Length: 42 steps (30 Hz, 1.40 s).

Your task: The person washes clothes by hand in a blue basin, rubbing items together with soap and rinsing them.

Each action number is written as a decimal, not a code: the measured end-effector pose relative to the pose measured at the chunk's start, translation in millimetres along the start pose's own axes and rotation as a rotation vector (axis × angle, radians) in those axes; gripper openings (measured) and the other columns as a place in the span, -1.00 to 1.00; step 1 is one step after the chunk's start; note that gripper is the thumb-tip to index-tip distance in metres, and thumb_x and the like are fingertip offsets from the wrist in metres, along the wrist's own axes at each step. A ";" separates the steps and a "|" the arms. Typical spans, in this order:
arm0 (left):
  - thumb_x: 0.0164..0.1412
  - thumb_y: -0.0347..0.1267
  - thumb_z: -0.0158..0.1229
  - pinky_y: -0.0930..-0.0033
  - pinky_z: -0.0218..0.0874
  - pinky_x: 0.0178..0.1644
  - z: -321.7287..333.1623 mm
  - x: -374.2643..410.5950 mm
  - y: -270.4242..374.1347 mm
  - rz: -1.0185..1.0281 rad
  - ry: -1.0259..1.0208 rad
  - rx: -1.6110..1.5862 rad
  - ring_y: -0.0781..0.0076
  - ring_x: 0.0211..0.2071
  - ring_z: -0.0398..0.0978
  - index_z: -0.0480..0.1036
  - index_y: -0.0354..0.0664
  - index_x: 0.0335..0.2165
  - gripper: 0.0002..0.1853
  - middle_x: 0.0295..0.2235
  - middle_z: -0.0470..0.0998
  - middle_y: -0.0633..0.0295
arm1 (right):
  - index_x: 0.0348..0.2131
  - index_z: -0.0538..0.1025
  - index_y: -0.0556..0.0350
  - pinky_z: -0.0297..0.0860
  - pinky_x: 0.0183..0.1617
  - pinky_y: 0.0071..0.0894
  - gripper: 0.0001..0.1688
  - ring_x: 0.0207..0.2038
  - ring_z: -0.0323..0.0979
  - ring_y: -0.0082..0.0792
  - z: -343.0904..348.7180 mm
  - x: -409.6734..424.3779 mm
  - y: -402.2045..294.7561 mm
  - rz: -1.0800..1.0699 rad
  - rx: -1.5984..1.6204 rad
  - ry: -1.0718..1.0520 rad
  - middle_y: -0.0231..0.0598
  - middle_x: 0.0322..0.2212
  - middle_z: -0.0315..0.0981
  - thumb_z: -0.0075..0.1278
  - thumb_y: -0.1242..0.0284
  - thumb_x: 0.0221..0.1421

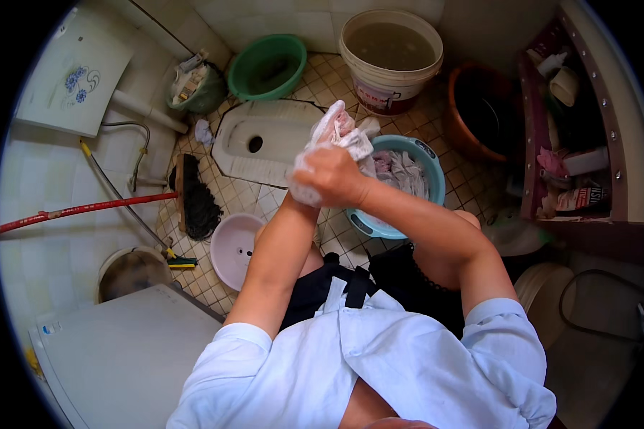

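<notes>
A wet white and pink cloth [349, 134], covered with suds, is bunched up between my hands above the edge of the squat toilet. My right hand [333, 174] is closed on it, knuckles up. My left hand [305, 185] is mostly hidden under suds, cloth and the right hand, so its fingers cannot be made out. Just right of the hands, a light blue plastic basin [436, 171] on the tiled floor holds more wet white and pink cloths [408, 174]. Part of the held cloth hangs towards this basin.
Beyond my hands lies the squat toilet [236, 153]. A green basin [236, 80], a white bucket of murky water [354, 69] and a brown tub [456, 118] stand behind. Left are a pink basin [222, 252], a brush head [198, 198] with a red pole [107, 205], and a squeegee [182, 263].
</notes>
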<state>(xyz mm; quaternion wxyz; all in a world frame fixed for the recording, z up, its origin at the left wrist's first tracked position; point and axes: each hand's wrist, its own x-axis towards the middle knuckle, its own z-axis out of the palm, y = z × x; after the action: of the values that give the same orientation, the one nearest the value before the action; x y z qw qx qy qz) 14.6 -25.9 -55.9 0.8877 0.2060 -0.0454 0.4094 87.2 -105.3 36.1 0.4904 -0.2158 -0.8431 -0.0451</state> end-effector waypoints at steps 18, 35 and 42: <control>0.15 -0.33 -0.17 0.43 0.20 -0.15 82.2 -23.4 -24.1 0.170 0.596 0.412 0.49 -0.20 0.29 0.24 -0.06 -0.14 -0.72 -0.21 0.32 0.31 | -0.56 0.40 -0.06 0.31 -0.44 -0.29 -0.79 -0.54 0.37 -0.25 -12.8 -5.7 22.5 0.324 -0.112 -0.055 -0.25 -0.65 0.33 0.01 0.44 -0.42; 0.15 -0.24 -0.13 0.24 0.28 -0.29 83.7 17.7 -19.9 0.017 0.801 0.121 0.40 -0.48 0.38 0.36 -0.11 -0.44 -0.79 -0.49 0.41 0.24 | -0.59 0.38 -0.03 0.30 -0.52 -0.36 -0.86 -0.57 0.36 -0.27 -21.9 -19.4 72.8 0.506 -0.041 0.059 -0.25 -0.66 0.31 -0.05 0.48 -0.36; 0.13 -0.28 -0.11 0.33 0.26 -0.27 84.7 5.8 -16.9 0.068 0.863 0.321 0.35 -0.45 0.37 0.34 -0.10 -0.34 -0.82 -0.45 0.39 0.30 | -0.65 0.36 0.00 0.30 -0.48 -0.34 -0.84 -0.60 0.31 -0.28 -7.6 -5.0 41.6 0.210 -0.074 0.011 -0.30 -0.69 0.29 0.00 0.51 -0.45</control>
<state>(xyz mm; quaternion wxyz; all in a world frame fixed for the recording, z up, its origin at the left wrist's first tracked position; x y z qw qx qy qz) 38.5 -65.7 17.2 0.7683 0.1499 0.3854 0.4885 112.5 -71.5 30.1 0.4889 -0.3208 -0.8108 -0.0256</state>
